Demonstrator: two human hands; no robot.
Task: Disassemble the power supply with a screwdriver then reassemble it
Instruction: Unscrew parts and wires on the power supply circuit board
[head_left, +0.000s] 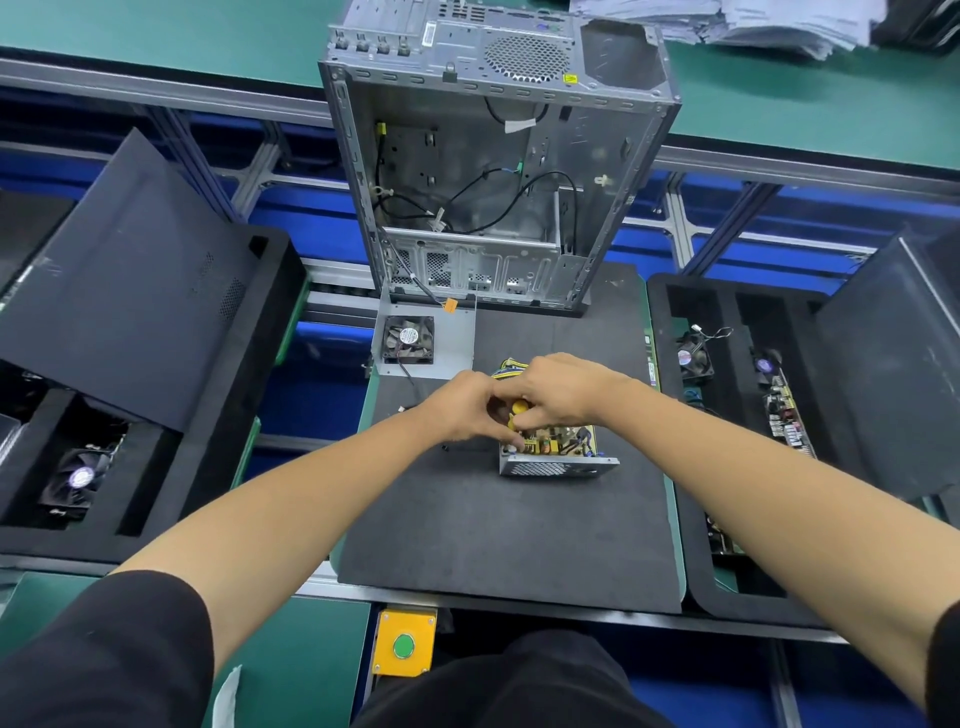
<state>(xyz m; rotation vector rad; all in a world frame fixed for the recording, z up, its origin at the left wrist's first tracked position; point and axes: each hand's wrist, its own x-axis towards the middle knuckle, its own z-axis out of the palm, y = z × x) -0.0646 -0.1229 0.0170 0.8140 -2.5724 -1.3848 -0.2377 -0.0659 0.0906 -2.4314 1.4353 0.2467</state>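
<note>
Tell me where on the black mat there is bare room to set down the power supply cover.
Free: the black mat between the power supply and its near edge; also the strip right of the fan plate, below the computer case. Crowded: around both hands at the supply.

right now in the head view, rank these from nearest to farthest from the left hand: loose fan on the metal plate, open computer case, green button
1. Loose fan, just beyond the left hand, slightly left.
2. Green button, below, toward the person.
3. Open computer case, standing at the mat's far end.
</note>
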